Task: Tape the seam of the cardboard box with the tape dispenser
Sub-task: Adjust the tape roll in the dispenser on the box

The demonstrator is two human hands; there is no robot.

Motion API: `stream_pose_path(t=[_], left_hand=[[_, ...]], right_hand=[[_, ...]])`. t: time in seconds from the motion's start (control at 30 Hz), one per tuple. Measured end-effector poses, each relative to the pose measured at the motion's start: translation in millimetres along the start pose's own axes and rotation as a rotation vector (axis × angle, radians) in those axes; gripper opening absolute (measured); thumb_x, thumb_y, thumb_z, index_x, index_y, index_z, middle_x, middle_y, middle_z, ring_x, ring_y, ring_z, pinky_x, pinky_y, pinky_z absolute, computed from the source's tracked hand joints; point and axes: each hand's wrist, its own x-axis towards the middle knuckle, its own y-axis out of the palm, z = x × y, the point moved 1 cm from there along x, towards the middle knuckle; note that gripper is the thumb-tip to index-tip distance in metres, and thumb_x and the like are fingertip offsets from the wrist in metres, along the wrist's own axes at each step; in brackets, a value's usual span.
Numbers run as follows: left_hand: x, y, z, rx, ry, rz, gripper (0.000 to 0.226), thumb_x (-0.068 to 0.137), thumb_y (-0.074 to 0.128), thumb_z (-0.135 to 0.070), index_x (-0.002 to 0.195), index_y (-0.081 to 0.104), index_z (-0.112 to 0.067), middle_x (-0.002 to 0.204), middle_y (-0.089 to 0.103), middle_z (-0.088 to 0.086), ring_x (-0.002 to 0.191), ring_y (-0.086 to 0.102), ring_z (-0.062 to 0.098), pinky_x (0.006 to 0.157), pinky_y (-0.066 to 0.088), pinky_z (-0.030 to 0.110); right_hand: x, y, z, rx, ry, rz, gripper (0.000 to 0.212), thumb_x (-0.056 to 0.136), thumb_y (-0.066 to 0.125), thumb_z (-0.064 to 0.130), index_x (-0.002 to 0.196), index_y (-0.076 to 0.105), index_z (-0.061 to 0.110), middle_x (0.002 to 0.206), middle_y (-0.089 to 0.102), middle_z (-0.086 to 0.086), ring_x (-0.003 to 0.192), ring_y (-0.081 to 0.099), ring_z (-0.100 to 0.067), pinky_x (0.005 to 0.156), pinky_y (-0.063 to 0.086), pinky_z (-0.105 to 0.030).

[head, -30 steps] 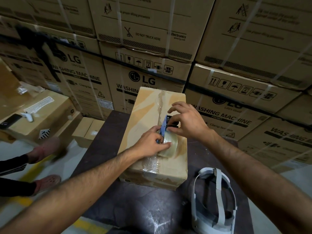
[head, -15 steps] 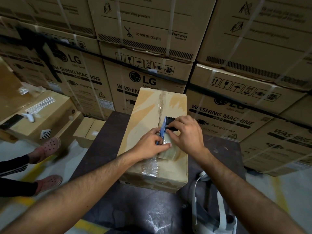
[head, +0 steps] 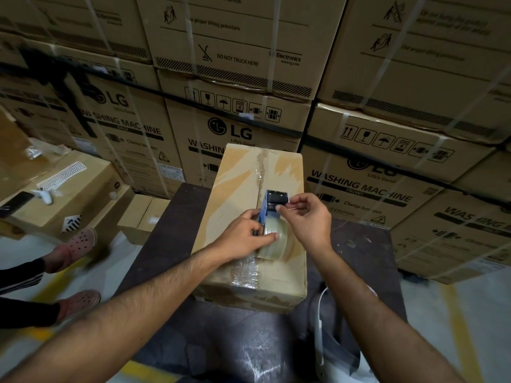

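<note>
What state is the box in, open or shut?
Shut: the cardboard box flaps lie flat, meeting along the seam beneath the tape dispenser.

Stacked washing machine cartons wall in a dark table on grey floor.

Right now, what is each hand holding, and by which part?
The left hand grips the tape dispenser at its roll end; the right hand pinches at its head, possibly the tape's loose end.

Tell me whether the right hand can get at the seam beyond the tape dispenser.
Probably yes: the right hand pinches at the front of the tape dispenser, just short of that seam, which lies unobstructed on top of the cardboard box.
</note>
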Motion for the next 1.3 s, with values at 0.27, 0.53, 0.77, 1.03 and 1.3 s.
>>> stream_pose_path(t=[0.27,0.53,0.77,1.03,1.3], left_hand=[[-2,1,-3,-0.006,0.023,-0.001,0.062,0.070,0.073,-0.072,0.067,0.071,-0.010,0.150,0.047,-0.011,0.132,0.051,0.005,0.114,0.041,0.035],[-5,-4,-2,-0.011,-0.002,0.049,0.039,0.086,0.083,-0.041,0.071,0.075,-0.006,0.146,0.048,-0.011,0.125,0.055,-0.002,0.098,0.038,0.008],[-9,-8,4,-0.001,-0.026,0.044,0.041,0.086,0.084,-0.036,0.066,0.073,-0.001,0.145,0.050,-0.010,0.117,0.056,-0.013,0.091,0.040,0.003],[-8,-6,2,-0.070,-0.041,0.022,0.040,0.084,0.085,-0.039,0.055,0.067,-0.018,0.145,0.053,-0.009,0.122,0.059,-0.003,0.108,0.045,0.024],[-14,-6,-5,-0.054,-0.078,-0.034,0.039,0.085,0.081,-0.049,0.057,0.069,-0.024,0.133,0.059,-0.013,0.117,0.061,-0.003,0.103,0.044,0.024]], right_hand=[[0,12,-15,0.372,0.401,-0.006,0.044,0.069,0.101,0.030,0.096,0.067,0.019,0.077,0.073,0.005,0.078,0.072,-0.018,0.082,0.060,-0.044],[-3,22,-17,0.492,0.426,-0.066,0.047,0.068,0.100,0.010,0.100,0.066,0.016,0.085,0.082,-0.005,0.084,0.079,-0.021,0.092,0.064,-0.049],[-9,29,-9,0.758,0.531,-0.040,0.052,0.069,0.090,-0.015,0.103,0.060,0.011,0.098,0.077,-0.015,0.087,0.076,-0.025,0.100,0.061,-0.048],[-9,30,-7,1.010,0.598,-0.028,0.058,0.072,0.078,-0.026,0.106,0.055,0.015,0.088,0.059,-0.004,0.070,0.065,-0.016,0.066,0.062,-0.032],[-11,32,-11,1.119,0.593,0.020,0.058,0.074,0.074,-0.027,0.102,0.051,0.018,0.072,0.054,0.002,0.060,0.066,-0.015,0.062,0.065,-0.036]])
